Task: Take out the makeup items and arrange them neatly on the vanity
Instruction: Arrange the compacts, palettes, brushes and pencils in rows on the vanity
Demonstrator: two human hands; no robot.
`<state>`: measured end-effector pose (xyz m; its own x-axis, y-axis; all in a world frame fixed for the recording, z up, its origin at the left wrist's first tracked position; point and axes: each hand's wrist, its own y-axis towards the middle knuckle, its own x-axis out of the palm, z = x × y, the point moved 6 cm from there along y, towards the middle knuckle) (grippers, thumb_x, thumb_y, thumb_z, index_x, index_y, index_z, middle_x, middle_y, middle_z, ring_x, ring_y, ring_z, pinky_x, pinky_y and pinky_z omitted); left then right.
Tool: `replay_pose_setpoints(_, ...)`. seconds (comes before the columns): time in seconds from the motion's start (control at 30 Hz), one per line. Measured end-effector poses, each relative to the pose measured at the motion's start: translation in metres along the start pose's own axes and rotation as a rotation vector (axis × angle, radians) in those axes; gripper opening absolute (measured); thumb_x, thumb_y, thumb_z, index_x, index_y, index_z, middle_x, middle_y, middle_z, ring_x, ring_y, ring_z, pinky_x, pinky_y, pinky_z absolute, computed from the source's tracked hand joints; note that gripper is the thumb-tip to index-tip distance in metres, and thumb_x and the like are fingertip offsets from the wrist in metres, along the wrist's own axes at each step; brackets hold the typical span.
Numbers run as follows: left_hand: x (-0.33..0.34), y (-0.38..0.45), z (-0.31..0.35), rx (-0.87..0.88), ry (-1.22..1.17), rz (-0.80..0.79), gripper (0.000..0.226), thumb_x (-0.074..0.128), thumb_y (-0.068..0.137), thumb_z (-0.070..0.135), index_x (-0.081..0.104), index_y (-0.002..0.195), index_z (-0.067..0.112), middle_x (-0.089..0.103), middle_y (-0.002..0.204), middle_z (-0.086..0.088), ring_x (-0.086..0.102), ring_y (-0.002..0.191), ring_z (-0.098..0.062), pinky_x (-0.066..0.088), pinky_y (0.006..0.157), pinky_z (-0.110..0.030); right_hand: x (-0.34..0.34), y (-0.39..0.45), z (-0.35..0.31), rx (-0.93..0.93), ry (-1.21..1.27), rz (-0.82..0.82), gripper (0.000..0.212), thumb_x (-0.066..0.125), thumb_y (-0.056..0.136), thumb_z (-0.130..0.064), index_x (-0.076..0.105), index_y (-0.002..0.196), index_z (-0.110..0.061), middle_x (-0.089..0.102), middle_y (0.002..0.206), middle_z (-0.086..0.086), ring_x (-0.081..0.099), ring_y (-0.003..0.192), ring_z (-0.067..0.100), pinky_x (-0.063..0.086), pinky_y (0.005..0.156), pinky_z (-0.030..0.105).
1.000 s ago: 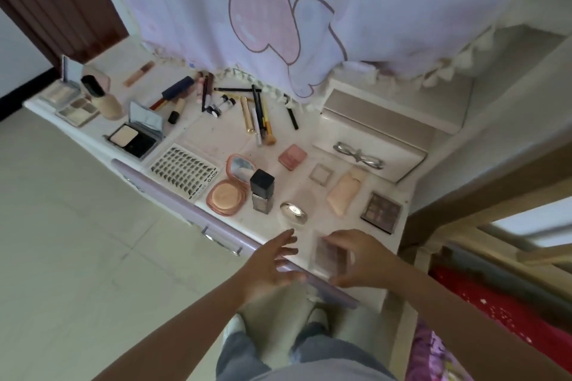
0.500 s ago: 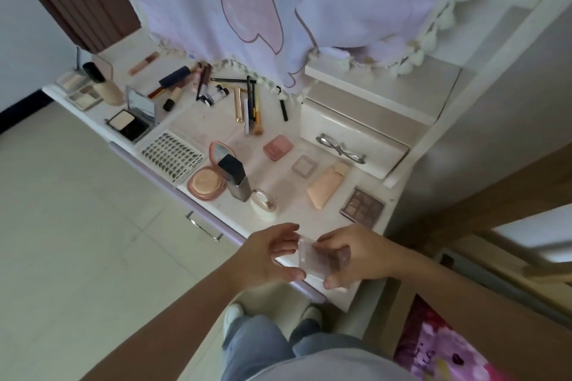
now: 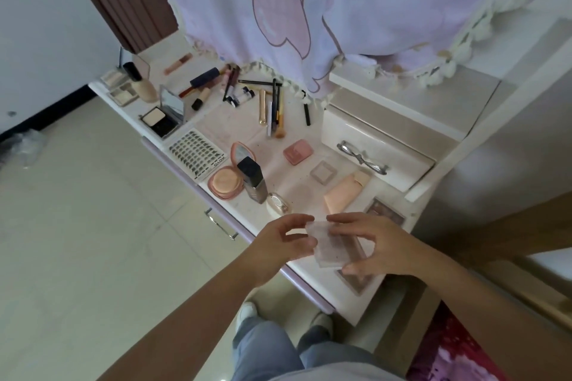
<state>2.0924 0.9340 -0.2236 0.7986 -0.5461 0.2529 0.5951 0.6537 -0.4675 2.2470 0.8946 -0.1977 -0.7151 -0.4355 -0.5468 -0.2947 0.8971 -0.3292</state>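
While both hands pinch it, a clear-lidded palette (image 3: 332, 246) hovers at the vanity's (image 3: 309, 189) front edge.
Head view: left hand (image 3: 283, 244) grips its left side, right hand (image 3: 376, 244) curls round its right; a peach tube (image 3: 343, 195) lies just behind.

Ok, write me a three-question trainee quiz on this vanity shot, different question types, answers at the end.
1. True or false: both hands are on the clear-lidded palette.
2. Multiple choice: the black-capped bottle stands right beside which item? A) the open pink compact B) the drawer handle C) the pink closed compact
3. Fill in: the lash tray lies near the vanity's ____ edge.

Key
1. True: the left hand pinches its left end, the right hand grips its right side, above the vanity.
2. A
3. Front
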Motion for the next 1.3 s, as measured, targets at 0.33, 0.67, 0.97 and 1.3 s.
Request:
replay_pose_setpoints(0.33,0.006,0.019,0.003,-0.046,-0.282,0.132,0.027,0.043,0.087,-0.014,0.064,0.096,0.0,0.069,0.083,-0.01,0.07,0.067,-0.012,0.057,0.062,-0.02,-0.03,-0.017,0.007,0.064,0.038,0.113,0.052,0.073,0.075,-0.016,0.053,0.12,-0.032,0.041,0.127,-0.021,0.057,0.102,0.008,0.047,0.093,0.021)
replay_pose_setpoints(0.67,0.027,0.025,0.008,-0.174,-0.399,0.049,0.028,0.039,0.09,-0.004,0.066,0.085,-0.007,0.068,0.061,-0.011,0.065,0.05,-0.013,0.053,0.045,-0.018,-0.04,-0.016,0.002,0.034,0.244,0.025,0.039,0.075,0.071,-0.019,0.053,0.094,-0.041,0.052,0.127,-0.006,0.057,0.111,0.02,0.052,0.092,0.038)
replay_pose_setpoints(0.97,0.028,0.022,0.008,-0.104,-0.293,-0.027,0.027,0.072,0.077,0.017,0.064,0.097,0.001,0.07,0.082,-0.009,0.069,0.071,-0.012,0.056,0.062,-0.018,-0.035,-0.011,0.014,0.054,0.304,0.038,0.035,0.072,0.076,-0.011,0.053,0.09,-0.037,0.057,0.109,-0.008,0.057,0.106,0.014,0.052,0.087,0.026)
replay_pose_setpoints(1.3,0.022,0.02,0.004,-0.007,0.071,0.04,0.05,0.056,0.075,-0.021,0.05,0.116,0.007,0.06,0.101,0.0,0.067,0.077,0.003,0.052,0.066,-0.014,-0.034,-0.007,0.019,0.102,0.389,0.059,0.035,0.077,0.068,-0.007,0.061,0.086,-0.032,0.064,0.108,0.002,0.062,0.099,0.017,0.052,0.085,0.024)
